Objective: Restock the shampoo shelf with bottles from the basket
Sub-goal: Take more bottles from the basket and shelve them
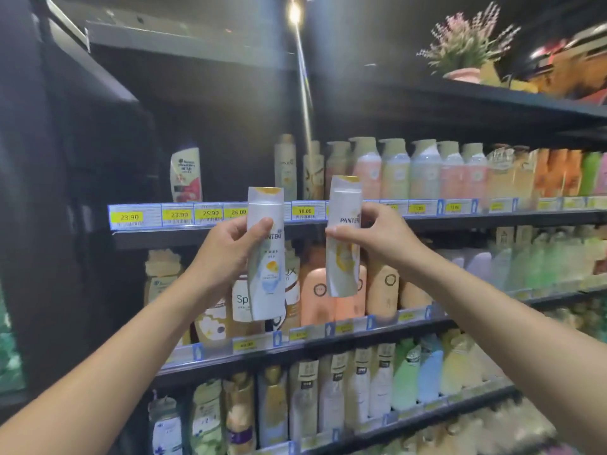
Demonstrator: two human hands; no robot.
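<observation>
1. Left hand (230, 246) was wrapped round the left bottle (266, 267) just above its middle, thumb laid across the front label and fingers tucked behind.
2. Right hand (381, 239) gripped the right bottle (343, 257) much the same way, with the thumb on the front by the PANTENE lettering and the fingers curled round the back.
3. Both bottles were held upright in the air with the long axis vertical. Yellow-topped caps pointed up, bases down, and the labels faced the camera.
4. Right bottle leaned just a touch, cap tipped toward the right. Left bottle looked pretty much dead straight.
5. They sat side by side but apart, not touching, and the right one was a bit higher.
6. Both hung in front of the shelf (512, 219) edge, crossing the strip of yellow tags (179, 214). The caps poked above the tags and the bases covered the packed row one level down.
7. Behind them on that shelf, a red bottle (185, 175) stood upright off to the left and a line of pastel pump bottles (423, 172) ran to the right.
8. Up top on the right sat a pink plant (466, 47).
</observation>
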